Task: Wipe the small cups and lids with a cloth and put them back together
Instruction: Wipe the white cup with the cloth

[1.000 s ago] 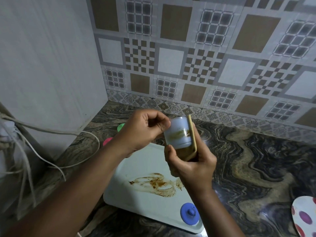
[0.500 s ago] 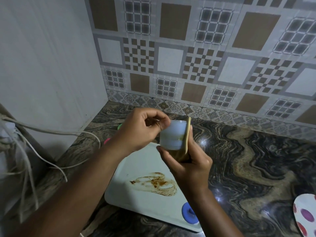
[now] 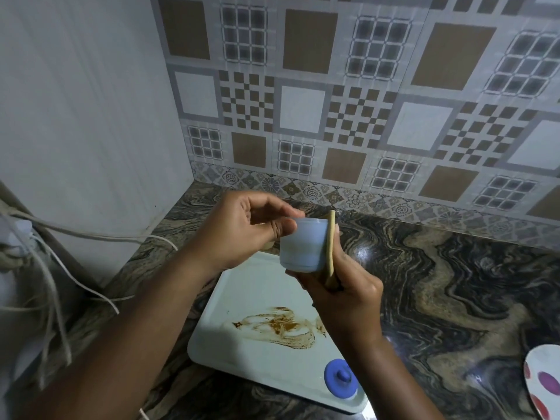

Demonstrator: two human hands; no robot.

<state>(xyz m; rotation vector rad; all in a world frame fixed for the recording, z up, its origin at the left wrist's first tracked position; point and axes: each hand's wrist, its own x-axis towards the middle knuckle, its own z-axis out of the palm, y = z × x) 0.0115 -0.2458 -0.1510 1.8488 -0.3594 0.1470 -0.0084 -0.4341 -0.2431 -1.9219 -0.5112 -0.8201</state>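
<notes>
A small pale blue cup (image 3: pixel 303 247) is held in the air above the white tray (image 3: pixel 260 301). My left hand (image 3: pixel 242 228) grips its rim with fingers and thumb. My right hand (image 3: pixel 342 286) holds a tan cloth pad (image 3: pixel 331 247) flat against the cup's right side and cradles the cup from below. A blue lid with a knob (image 3: pixel 341 378) lies on the near right corner of the tray. A brown smear (image 3: pixel 278 325) stains the middle of the tray.
The tray lies on a dark marbled counter (image 3: pixel 454 298) in a corner of tiled wall. White cables (image 3: pixel 60 268) hang at the left. A white plate with purple and red dots (image 3: pixel 545 383) sits at the right edge.
The cup has turned between my hands, so its brown streak no longer shows. Both hands have shifted slightly left and up; the cloth stays against the cup.
</notes>
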